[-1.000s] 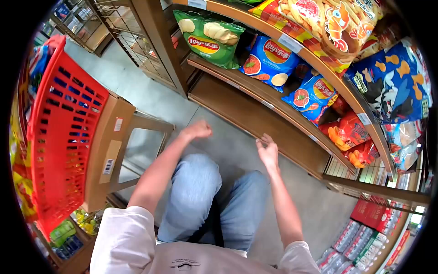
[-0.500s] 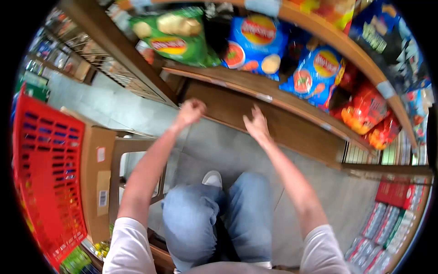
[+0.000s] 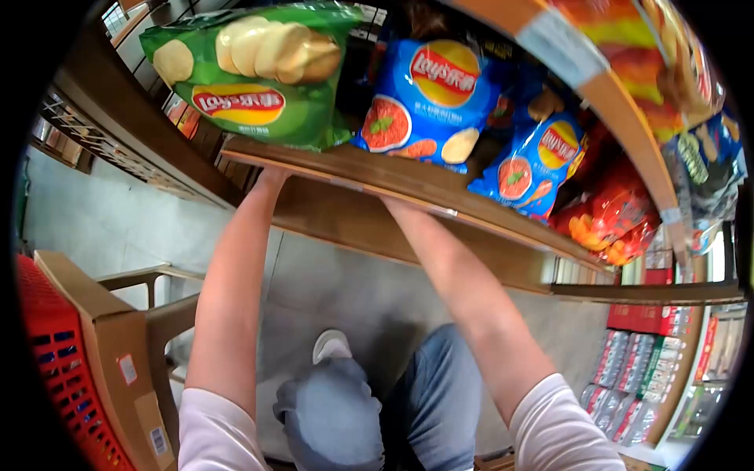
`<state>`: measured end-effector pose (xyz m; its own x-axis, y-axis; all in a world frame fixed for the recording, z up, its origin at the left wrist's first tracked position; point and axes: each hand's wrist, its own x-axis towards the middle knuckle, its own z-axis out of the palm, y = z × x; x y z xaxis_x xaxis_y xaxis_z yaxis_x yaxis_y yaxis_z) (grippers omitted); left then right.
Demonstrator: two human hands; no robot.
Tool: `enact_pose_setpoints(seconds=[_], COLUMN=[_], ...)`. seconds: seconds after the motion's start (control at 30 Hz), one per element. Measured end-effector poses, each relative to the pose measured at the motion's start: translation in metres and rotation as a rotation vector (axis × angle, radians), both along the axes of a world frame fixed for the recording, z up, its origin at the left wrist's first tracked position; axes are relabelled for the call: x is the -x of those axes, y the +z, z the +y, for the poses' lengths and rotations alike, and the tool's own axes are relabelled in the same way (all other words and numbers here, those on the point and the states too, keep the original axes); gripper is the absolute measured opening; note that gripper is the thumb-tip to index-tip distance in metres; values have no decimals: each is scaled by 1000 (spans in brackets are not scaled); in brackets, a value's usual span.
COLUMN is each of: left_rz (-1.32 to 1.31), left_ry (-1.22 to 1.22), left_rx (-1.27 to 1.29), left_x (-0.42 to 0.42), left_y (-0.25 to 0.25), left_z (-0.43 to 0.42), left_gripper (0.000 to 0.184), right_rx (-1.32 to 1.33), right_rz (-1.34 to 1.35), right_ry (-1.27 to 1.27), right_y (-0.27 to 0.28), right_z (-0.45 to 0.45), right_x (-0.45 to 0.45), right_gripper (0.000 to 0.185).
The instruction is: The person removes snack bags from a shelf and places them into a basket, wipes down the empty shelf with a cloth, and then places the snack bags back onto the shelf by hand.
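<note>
Presently, the left forearm [image 3: 229, 290] and right forearm [image 3: 467, 290] reach beneath the chip shelf [image 3: 345, 171], hands hidden, grip undeterminable; any movement there would seemingly require clearance under its edge.

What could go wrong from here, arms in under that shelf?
Both hands are hidden beneath the chip shelf, so a snag or pinch might go unseen from this view.
The left forearm and right forearm pass close under its edge; lifting could scrape them.
A bump could also dislodge the green bag, near that edge.
</note>
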<state>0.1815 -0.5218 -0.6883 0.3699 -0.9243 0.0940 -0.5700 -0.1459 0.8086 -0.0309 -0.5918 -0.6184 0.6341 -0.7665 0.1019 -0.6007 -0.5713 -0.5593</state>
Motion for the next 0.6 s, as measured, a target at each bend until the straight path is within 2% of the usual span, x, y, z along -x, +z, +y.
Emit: enact_pose_setpoints(seconds=[0.23, 0.3, 0.33, 0.43, 0.5, 0.53, 0.57, 0.6], left_rz=[-96, -80, 43, 25, 108, 254, 301, 148], left_ry=[46, 88, 133, 209, 321, 332, 364, 401], left_rx=[101, 130, 111, 175, 197, 214, 161, 167], left_x=[35, 50, 57, 69, 78, 91, 104, 115], left_y=[-4, 4, 13, 33, 38, 60, 81, 90], left_z=[10, 15, 19, 41, 54, 65, 78, 91], left_gripper=[43, 43, 43, 43, 39, 37, 38, 41], right_rx=[-64, -89, -99, -171, -281, -367, -400, -441], right_rz=[12, -6, -20, -99, -210, -362, -399, -437], right_ry=[-53, -61, -67, -83, -117, -160, -156, -152], right_y=[-11, -13, -12, -11, -15, -22, -9, 7], right_z=[3, 4, 7, 17, 28, 34, 44, 55], right_x=[-2, -1, 0, 3, 10, 14, 23, 35], right_gripper=[38, 38, 37, 37, 36, 42, 49, 56])
